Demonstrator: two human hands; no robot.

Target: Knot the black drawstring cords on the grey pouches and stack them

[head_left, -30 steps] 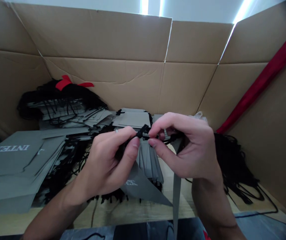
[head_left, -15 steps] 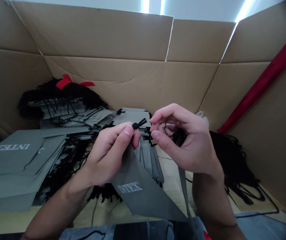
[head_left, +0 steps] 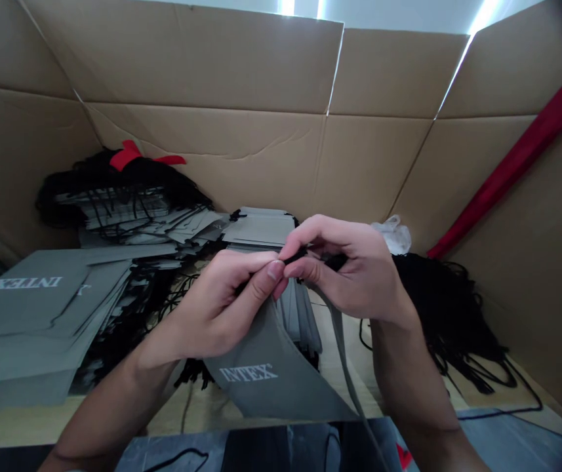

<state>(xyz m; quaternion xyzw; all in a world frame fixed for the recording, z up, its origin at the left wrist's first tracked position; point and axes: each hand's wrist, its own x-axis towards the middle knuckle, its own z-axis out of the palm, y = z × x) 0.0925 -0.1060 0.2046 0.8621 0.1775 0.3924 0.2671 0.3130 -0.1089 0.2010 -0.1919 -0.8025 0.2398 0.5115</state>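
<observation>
A grey pouch (head_left: pixel 285 393) with white INTEX lettering hangs from my hands above the table, its lower edge near my lap. My left hand (head_left: pixel 221 301) is closed, pinching the pouch's top corner between thumb and forefinger. Against those fingertips, my right hand (head_left: pixel 359 269) pinches a short black cord (head_left: pixel 295 255) at the corner. More black material sits inside the curled right fingers, and a grey strip of the pouch runs down from there. The cord's knot is hidden by my fingertips.
Grey INTEX pouches (head_left: pixel 29 314) lie piled at the left, others (head_left: pixel 261 228) behind my hands. Black cords with a red tie (head_left: pixel 126 155) top the back-left stack. At right lie loose black cords (head_left: pixel 442 314) and clear plastic (head_left: pixel 393 235). Cardboard walls (head_left: pixel 202 131) surround the table.
My right hand has moved left and its fingertips have closed on the black cord end at my left fingertips. My left hand has shifted slightly right with the pouch corner.
</observation>
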